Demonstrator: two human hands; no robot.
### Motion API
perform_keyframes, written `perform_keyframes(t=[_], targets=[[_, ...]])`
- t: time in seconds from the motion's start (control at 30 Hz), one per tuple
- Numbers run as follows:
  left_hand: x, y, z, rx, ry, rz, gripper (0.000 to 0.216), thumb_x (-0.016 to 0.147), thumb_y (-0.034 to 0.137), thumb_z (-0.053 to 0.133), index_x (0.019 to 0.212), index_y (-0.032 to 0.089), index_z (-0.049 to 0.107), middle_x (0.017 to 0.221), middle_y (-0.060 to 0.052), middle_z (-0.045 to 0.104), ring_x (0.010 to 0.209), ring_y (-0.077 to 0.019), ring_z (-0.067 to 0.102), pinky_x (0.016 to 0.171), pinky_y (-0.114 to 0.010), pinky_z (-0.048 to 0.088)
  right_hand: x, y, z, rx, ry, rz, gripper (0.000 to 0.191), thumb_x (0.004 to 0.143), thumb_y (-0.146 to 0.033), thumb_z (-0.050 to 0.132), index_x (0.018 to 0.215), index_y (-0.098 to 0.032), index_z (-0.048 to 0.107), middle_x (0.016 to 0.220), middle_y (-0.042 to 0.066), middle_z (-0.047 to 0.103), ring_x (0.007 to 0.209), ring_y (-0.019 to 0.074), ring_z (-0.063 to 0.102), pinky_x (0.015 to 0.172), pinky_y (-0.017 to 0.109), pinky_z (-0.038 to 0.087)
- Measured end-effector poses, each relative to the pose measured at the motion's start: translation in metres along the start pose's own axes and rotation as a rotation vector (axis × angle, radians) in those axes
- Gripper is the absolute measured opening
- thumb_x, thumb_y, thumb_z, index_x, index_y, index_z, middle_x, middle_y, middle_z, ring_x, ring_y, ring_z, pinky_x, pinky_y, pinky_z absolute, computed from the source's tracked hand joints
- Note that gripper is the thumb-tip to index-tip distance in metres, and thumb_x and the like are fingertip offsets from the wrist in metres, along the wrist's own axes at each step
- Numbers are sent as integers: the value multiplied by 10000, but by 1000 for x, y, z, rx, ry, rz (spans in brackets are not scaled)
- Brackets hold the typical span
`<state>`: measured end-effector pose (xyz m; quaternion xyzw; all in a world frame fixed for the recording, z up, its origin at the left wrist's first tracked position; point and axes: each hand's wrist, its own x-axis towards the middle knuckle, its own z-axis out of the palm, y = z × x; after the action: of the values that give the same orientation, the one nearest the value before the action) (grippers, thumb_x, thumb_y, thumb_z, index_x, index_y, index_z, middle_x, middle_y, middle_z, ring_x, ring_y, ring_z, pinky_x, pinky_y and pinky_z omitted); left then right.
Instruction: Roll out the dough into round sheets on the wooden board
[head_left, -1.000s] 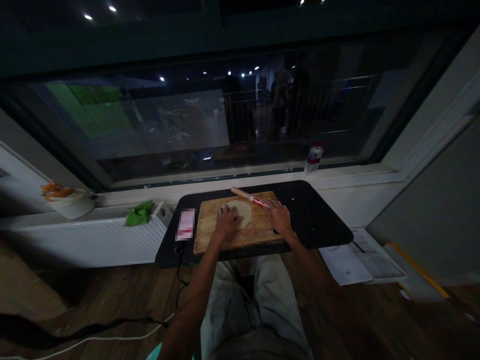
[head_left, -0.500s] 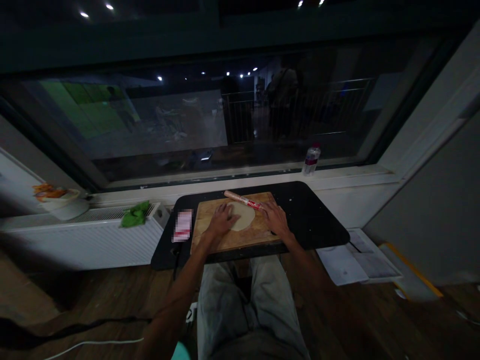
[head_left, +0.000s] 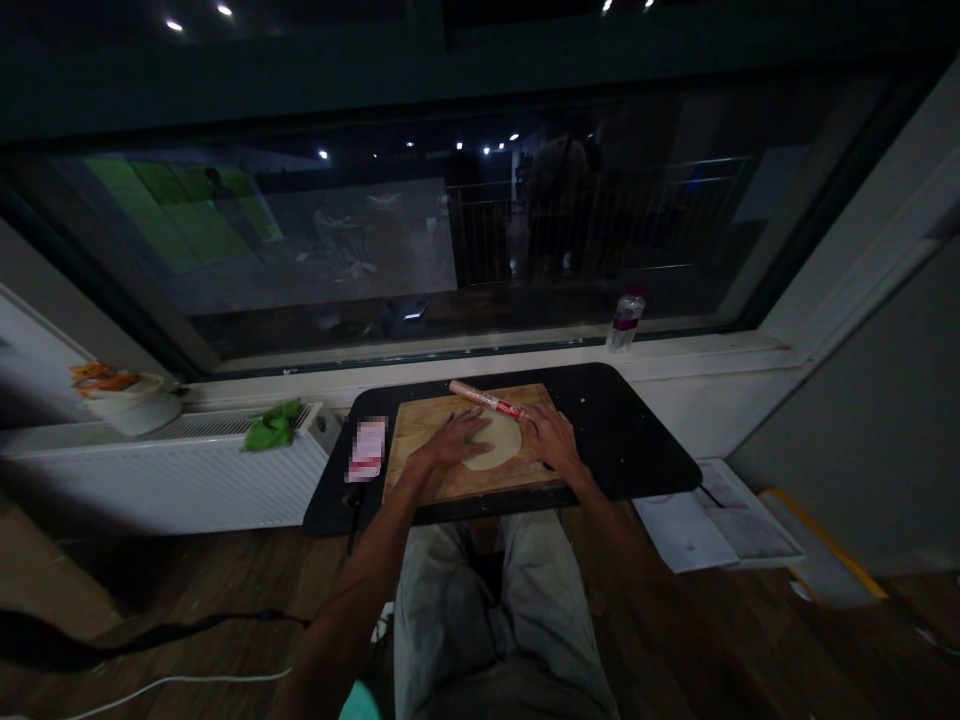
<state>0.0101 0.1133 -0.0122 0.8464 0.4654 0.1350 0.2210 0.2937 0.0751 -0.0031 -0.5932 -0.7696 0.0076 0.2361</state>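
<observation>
A flat round of pale dough (head_left: 499, 443) lies on a wooden cutting board (head_left: 420, 465) set on a small black table (head_left: 630, 440). My left hand (head_left: 459, 440) lies flat on the left part of the dough, fingers spread. My right hand (head_left: 550, 436) rests with fingers stretched on the board at the dough's right edge. A rolling pin (head_left: 487, 399) with a red band lies along the board's far edge, just beyond both hands and untouched.
A small pink-and-white packet (head_left: 367, 451) lies on the table left of the board. A water bottle (head_left: 625, 322) stands on the window sill. A radiator at left carries a green cloth (head_left: 274, 425) and a white bowl (head_left: 132, 404). Papers (head_left: 720, 525) and cables (head_left: 172, 680) lie on the floor.
The dough has shifted a little to the right and nearer to me on the board. My left hand slid right with it; my right hand stayed at the dough's right edge.
</observation>
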Motion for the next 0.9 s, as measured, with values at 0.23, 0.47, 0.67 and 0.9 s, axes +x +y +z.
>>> perform_keyframes(t=[0.23,0.47,0.67,0.9], targets=[[0,14,-10,-116,489,-160,399,1147,322,458,1278,206,816,1413,-144,800,1376,-320,693,1282,-536,494,0,-4,-3,7,-22,-34,432,1147,-240,553,1523,-262,764,1453,86,792,1404,245,678,1232,369,509],[3,12,-22,223,412,-170,325,1024,138,580,1249,202,805,1415,-158,754,1365,-329,634,1253,-505,495,-5,-3,-5,71,-84,-220,388,1133,-264,617,1480,-255,792,1424,81,808,1373,250,682,1273,416,472],[9,-1,-22,284,288,-200,286,1056,216,608,1264,192,804,1402,-168,753,1378,-321,636,1259,-458,473,1,-8,-2,50,-66,-174,349,1173,-321,539,1327,-264,847,1327,74,833,1293,234,709,1200,374,511],[14,-1,-16,295,289,-177,354,1110,254,483,1286,217,787,1393,-177,766,1437,-325,589,1318,-527,386,37,-15,-8,-133,-78,-24,455,1067,-290,651,1503,-222,758,1539,158,709,1447,323,605,1263,461,464]])
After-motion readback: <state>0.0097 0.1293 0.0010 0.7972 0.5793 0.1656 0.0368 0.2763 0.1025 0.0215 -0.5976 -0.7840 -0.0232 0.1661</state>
